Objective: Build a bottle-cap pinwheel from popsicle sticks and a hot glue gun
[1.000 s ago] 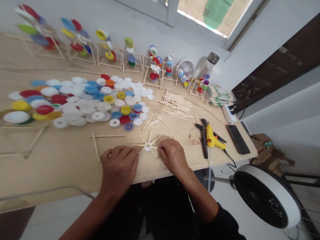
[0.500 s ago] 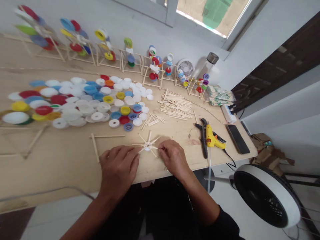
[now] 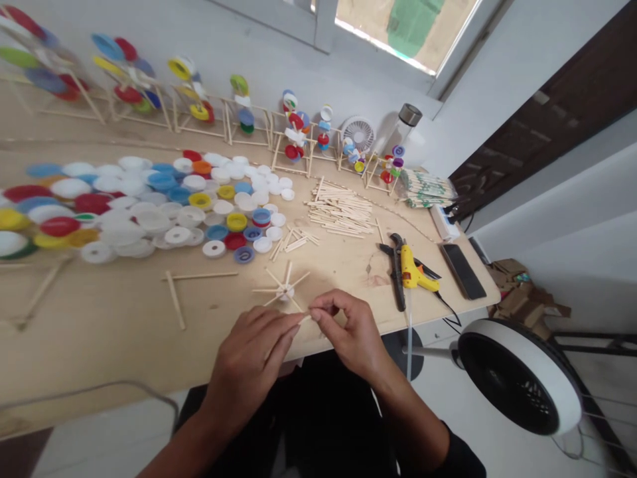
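Between my two hands is a short wooden stick (image 3: 305,319), held just above the table near its front edge. My left hand (image 3: 255,350) pinches one end with thumb and forefinger, and my right hand (image 3: 350,330) has its fingertips closed on the other end. Just beyond them lies a star of wooden sticks (image 3: 273,290), its spokes spreading from a small white hub. Two sticks joined at a corner (image 3: 175,300) lie to the left. Loose short sticks (image 3: 296,243) and a larger pile of sticks (image 3: 343,211) are farther back.
Many coloured bottle caps (image 3: 164,217) cover the left back. Cap-wheel models on stick frames (image 3: 296,136) line the wall. At right are a yellow glue gun (image 3: 411,267), black-handled cutters (image 3: 397,279), a phone (image 3: 462,271) and, off the table edge, a fan (image 3: 517,378).
Both hands have come away from the star toward the table's front edge and met. A short stick now shows between their fingertips. The view has shifted slightly right.
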The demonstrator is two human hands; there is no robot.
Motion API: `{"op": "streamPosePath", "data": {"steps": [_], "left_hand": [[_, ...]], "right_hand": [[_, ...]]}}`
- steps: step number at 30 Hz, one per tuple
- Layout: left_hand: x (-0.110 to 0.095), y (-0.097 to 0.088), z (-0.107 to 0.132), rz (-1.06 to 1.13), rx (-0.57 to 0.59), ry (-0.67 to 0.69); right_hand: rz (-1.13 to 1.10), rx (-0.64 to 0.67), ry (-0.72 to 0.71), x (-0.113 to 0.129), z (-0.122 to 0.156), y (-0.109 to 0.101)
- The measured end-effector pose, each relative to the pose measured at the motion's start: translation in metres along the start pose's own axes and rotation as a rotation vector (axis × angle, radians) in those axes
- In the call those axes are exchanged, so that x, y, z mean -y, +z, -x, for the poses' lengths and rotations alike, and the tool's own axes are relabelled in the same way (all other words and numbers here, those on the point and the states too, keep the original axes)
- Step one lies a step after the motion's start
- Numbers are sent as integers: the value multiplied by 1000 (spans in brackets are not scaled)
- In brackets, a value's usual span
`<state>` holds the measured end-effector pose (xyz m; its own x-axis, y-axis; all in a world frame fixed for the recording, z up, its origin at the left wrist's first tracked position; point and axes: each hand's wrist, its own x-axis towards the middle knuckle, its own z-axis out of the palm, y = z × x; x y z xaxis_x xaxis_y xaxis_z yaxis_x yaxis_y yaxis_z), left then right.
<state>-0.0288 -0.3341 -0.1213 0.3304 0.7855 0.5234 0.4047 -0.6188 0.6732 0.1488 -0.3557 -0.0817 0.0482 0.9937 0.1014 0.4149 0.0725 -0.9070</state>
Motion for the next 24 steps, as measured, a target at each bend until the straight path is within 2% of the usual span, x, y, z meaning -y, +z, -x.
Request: {"op": "streamPosePath", "data": {"steps": [2,4,7,8,9,12,15,20,24], "left_hand": [[-3,0,1,133,27,-199],[-4,-2,1,233,42,-455],[-5,-3,2,397,56,-820],[-6,-3,2,462,53,-905],[-7,-2,2,529,47,-969],[-11,1,0,734,7,-1083],[-17,3,-4,919,-23,-1151],[-18,2,-7,1066,-46,-1218],[-16,2,-8,1091,-55,-1216]], "right_hand": [[46,-81,-16,-6,0,-15],[170,-220,-22,-18,1,-40],[512,-439,-27,-45,5,-90],[650,-487,-46,-55,7,-107],[778,-480,-52,-65,9,-122],[1053,-405,-36,-92,15,-153],[1171,-317,-35,-112,16,-164],[1223,-246,-53,-126,8,-165],[1129,-204,-62,-128,0,-176]]}}
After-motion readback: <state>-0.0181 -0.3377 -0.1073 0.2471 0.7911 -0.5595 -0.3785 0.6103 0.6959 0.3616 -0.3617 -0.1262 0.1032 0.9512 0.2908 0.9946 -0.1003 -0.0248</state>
